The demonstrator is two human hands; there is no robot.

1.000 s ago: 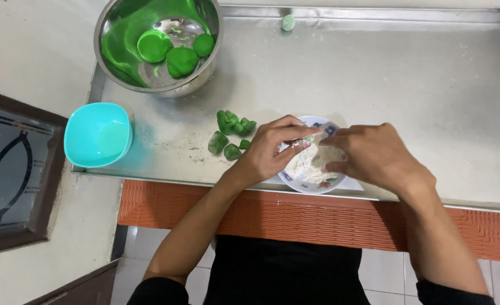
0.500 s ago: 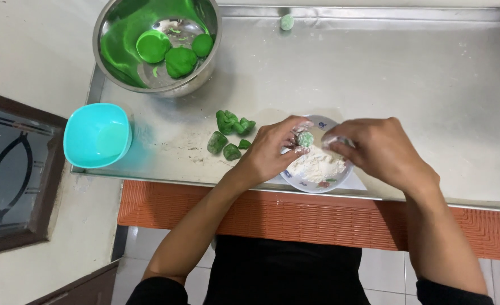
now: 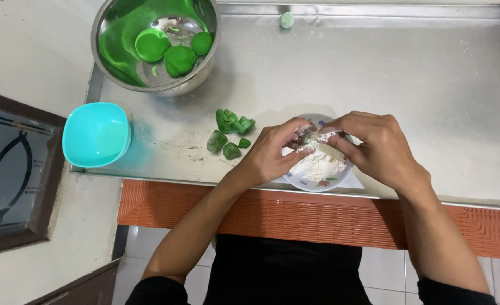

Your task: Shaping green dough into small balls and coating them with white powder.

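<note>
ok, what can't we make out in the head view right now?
- What the fingers pinch over the plate of flour: the left hand and right hand cover it.
- The plate's far rim: behind both hands.
- The small pale green thing at the tray's back edge: too small to identify.
- The steel bowl with the green dough balls: its top is cut off by the frame edge.
</note>
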